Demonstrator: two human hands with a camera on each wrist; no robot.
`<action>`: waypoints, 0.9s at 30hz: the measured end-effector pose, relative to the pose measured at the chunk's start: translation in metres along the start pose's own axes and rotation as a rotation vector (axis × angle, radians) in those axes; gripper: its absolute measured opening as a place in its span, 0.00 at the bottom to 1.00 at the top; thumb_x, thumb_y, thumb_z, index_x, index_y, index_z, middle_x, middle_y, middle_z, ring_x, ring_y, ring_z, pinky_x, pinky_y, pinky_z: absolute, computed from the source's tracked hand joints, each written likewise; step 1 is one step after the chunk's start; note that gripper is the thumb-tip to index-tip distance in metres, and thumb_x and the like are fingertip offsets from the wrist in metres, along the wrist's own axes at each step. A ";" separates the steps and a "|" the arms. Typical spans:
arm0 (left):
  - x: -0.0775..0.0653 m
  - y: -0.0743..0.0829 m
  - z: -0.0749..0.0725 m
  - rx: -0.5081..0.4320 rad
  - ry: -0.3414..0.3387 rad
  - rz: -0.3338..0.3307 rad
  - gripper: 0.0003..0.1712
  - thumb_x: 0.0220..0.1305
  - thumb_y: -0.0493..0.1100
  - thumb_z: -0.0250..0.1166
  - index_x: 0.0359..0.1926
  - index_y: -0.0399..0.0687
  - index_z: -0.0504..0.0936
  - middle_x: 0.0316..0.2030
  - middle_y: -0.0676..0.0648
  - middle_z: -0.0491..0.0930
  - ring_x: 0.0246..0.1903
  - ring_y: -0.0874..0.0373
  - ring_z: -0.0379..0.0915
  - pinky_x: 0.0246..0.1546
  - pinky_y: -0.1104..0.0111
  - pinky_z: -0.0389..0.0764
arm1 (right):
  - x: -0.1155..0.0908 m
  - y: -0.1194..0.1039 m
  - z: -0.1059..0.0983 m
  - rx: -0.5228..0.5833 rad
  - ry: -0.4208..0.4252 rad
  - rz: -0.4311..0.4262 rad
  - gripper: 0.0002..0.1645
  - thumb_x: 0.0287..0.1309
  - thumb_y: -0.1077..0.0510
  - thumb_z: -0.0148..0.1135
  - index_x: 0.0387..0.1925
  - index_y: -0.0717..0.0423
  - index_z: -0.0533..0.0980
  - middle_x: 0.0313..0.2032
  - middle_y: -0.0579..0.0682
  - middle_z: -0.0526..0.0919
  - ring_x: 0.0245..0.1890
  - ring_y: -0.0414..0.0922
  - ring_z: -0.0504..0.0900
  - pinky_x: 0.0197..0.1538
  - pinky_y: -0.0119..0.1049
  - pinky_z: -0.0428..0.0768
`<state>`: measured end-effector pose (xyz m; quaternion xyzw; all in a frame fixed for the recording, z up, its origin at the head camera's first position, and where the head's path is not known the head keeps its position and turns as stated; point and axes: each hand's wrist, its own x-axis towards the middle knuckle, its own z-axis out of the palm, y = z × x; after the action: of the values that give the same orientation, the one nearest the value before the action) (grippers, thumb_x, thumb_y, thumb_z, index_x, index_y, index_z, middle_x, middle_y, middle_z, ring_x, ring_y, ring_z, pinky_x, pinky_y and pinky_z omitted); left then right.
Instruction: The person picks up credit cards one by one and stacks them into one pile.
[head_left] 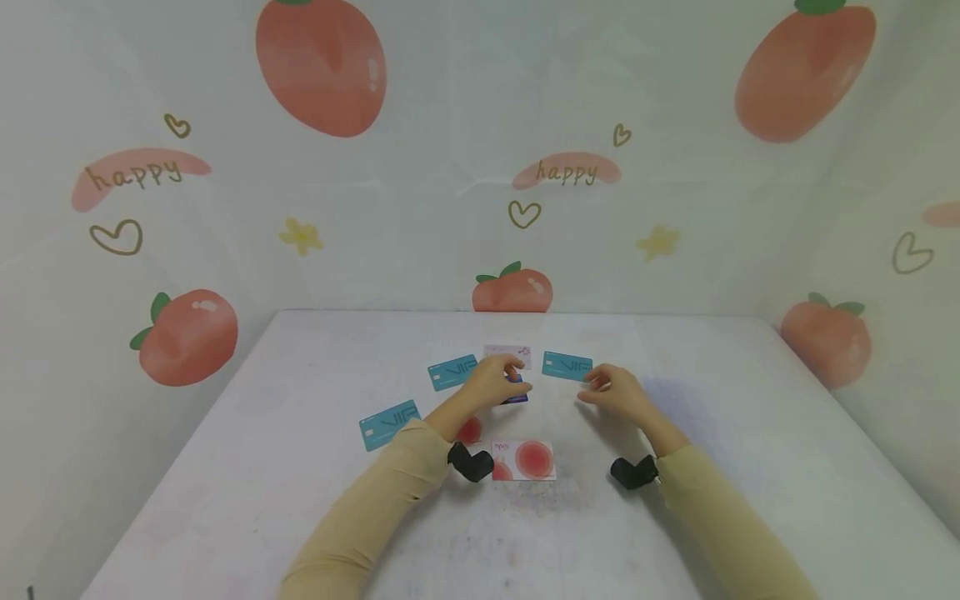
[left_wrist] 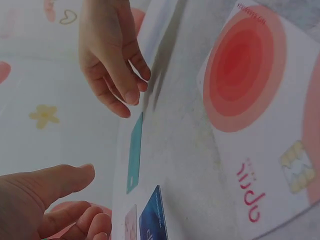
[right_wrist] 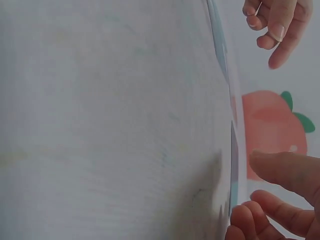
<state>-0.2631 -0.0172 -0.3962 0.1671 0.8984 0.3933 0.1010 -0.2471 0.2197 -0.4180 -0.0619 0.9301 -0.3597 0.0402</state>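
Note:
My left hand [head_left: 491, 383] hovers over a dark blue card [head_left: 517, 390], which it partly covers in the head view. Its fingers bend loosely, with a gap between thumb and fingertips [left_wrist: 100, 225] in the left wrist view. Off to the right, my right hand [head_left: 618, 395] hangs above the table near a teal VIP card [head_left: 567, 367]. Nothing shows between its thumb and fingers in the right wrist view. Behind the left hand lies a pale pink card [head_left: 517, 354]. Nearer me is a white card with red circles [head_left: 524, 461]; a similar card [head_left: 469, 430] is partly hidden by my left forearm.
Two more teal VIP cards lie to the left, one farther back [head_left: 452, 372] and one nearer [head_left: 387, 423]. All the cards rest on a white table [head_left: 750, 467]. A printed fabric backdrop [head_left: 420, 225] rises behind and beside it.

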 end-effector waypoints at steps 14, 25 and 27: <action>0.028 0.007 0.017 -0.094 0.040 0.031 0.26 0.60 0.40 0.62 0.57 0.32 0.72 0.51 0.35 0.77 0.50 0.45 0.75 0.53 0.59 0.76 | 0.021 0.004 -0.010 0.024 0.017 0.157 0.27 0.53 0.56 0.64 0.50 0.70 0.71 0.45 0.66 0.76 0.41 0.53 0.75 0.43 0.39 0.75; 0.038 0.006 0.032 -0.123 0.058 -0.022 0.26 0.64 0.43 0.58 0.60 0.34 0.70 0.55 0.36 0.74 0.55 0.46 0.71 0.56 0.58 0.73 | 0.033 0.003 -0.008 0.051 0.019 0.218 0.31 0.51 0.55 0.65 0.53 0.69 0.68 0.47 0.65 0.75 0.42 0.53 0.74 0.45 0.42 0.76; 0.040 0.005 0.033 -0.139 0.064 -0.037 0.26 0.64 0.43 0.58 0.60 0.35 0.70 0.56 0.36 0.73 0.56 0.46 0.70 0.57 0.57 0.72 | 0.034 0.003 -0.008 0.047 0.019 0.223 0.31 0.51 0.55 0.65 0.53 0.69 0.68 0.48 0.66 0.75 0.43 0.54 0.75 0.46 0.43 0.76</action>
<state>-0.2886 0.0237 -0.4168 0.1302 0.8746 0.4581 0.0909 -0.2821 0.2218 -0.4150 0.0464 0.9229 -0.3752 0.0728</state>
